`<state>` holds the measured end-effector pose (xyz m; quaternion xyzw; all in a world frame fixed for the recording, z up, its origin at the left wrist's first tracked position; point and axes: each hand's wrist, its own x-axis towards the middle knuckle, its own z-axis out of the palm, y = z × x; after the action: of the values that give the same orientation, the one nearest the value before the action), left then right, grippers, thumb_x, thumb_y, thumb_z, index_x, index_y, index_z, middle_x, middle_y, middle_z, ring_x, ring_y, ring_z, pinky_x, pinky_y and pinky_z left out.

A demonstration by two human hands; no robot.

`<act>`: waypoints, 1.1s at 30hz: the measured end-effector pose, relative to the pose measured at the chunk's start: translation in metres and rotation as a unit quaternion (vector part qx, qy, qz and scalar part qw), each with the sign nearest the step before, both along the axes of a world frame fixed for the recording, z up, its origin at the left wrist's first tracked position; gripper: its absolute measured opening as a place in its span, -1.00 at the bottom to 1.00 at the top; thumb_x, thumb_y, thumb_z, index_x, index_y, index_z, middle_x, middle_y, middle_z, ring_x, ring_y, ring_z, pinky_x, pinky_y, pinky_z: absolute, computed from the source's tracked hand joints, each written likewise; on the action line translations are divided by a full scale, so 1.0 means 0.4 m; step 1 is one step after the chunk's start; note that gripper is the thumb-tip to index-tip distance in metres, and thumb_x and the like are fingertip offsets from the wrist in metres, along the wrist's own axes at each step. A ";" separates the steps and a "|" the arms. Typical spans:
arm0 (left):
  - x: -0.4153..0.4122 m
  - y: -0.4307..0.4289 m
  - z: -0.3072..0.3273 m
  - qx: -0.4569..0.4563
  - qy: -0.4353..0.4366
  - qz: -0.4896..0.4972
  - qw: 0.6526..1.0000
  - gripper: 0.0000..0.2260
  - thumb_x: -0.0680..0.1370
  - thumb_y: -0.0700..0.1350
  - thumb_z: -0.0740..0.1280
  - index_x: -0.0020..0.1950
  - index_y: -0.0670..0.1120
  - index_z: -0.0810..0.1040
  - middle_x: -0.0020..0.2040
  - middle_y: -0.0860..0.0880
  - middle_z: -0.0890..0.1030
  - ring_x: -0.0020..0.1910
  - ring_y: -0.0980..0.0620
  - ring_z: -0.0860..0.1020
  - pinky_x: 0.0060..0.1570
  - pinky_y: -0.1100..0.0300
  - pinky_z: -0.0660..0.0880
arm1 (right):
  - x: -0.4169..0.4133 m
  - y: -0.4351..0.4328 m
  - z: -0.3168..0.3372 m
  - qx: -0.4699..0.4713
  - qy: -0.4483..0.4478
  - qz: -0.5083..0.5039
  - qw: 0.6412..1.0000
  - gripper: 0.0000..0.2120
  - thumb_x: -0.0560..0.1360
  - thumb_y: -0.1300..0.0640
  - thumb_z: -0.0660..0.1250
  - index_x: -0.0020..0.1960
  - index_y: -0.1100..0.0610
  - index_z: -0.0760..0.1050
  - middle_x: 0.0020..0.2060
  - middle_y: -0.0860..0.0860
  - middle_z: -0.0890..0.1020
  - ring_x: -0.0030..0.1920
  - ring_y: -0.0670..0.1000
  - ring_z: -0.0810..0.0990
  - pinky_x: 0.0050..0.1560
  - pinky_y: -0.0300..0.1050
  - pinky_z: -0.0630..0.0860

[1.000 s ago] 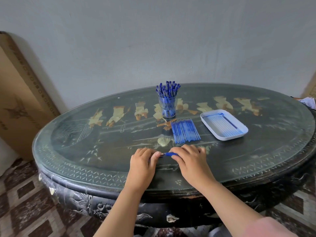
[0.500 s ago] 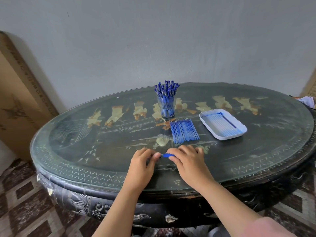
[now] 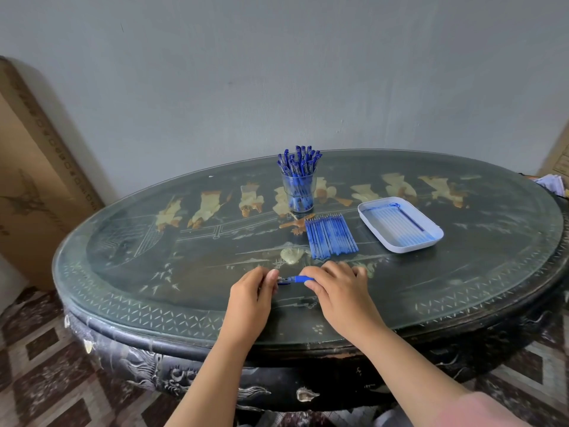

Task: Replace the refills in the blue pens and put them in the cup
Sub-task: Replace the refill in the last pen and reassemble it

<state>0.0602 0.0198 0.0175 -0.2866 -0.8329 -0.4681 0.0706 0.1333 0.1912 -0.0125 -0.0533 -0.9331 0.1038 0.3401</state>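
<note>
Now both hands hold one blue pen [image 3: 295,279] low over the table [image 3: 462,288]: left hand [image 3: 251,298] fingers pinch its left end, right hand [image 3: 340,295] fingers curl over the rest. Beyond the right fingertips lie the refills [image 3: 331,235], the cup [image 3: 298,192] behind them.

Both hands, left [image 3: 251,298] and right [image 3: 338,292], pinch a blue pen [image 3: 295,279] over the table [image 3: 184,272], near the refills [image 3: 331,235].
</note>
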 end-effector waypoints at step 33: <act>-0.049 -0.027 0.066 -0.178 -0.125 0.020 0.976 -0.84 0.44 -0.20 0.41 -0.10 0.06 0.69 -0.21 0.10 0.67 -0.22 0.21 0.58 -0.27 0.60 0.36 | 0.012 -0.003 0.008 -0.038 -0.013 -0.025 0.999 -0.79 0.58 -0.04 0.09 0.12 -0.18 0.46 -0.21 -0.18 0.46 -0.19 -0.06 0.46 -0.08 -0.05 0.29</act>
<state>0.0407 0.0089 0.0438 -0.2169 -0.9108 -0.3428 -0.0774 0.1382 0.1898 -0.0093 -0.0904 -0.9314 0.1300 0.3279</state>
